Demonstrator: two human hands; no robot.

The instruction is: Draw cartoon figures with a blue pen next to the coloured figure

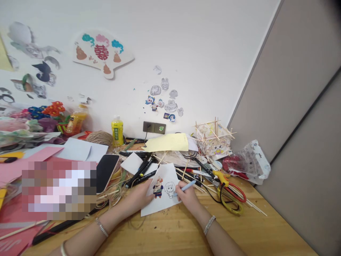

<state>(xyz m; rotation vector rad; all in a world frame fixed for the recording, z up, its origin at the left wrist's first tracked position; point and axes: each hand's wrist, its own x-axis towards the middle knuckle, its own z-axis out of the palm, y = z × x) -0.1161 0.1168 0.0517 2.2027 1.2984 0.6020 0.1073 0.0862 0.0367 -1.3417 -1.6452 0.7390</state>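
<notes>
On the light-brown wooden table (176,234), the left hand (142,197) grips the left edge of a centrally placed white paper sheet (163,203), thumb on top. The right hand (188,195) is closed around a slim light-blue pen (190,184), its tip at a black-outlined drawn figure (169,190); a coloured figure (158,187) sits left of it. Farther left lies a flat black smartphone (107,174); beyond, a yellow-green plastic bottle (117,131) stands near the wall (191,53).
</notes>
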